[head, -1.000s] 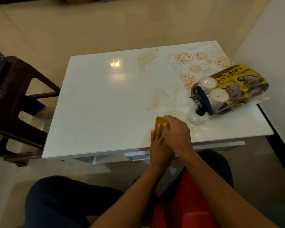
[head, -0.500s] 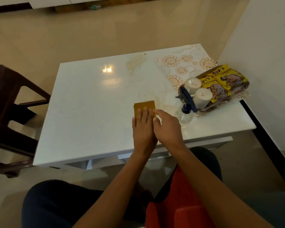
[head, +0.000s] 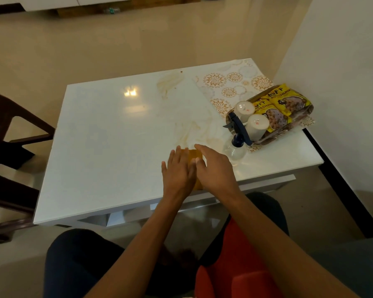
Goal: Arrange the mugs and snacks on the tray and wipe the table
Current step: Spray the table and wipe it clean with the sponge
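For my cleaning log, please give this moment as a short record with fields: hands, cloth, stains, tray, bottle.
hands: left hand and right hand flat on the cloth, fingers straight
cloth: yellow cloth, mostly hidden under both hands
stains: brown smears just beyond the hands; another near the far edge
tray: tray holds two white mugs and yellow snack packets
bottle: spray bottle beside the tray

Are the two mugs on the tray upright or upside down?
Upside down: both mugs on the tray show flat closed bases on top.
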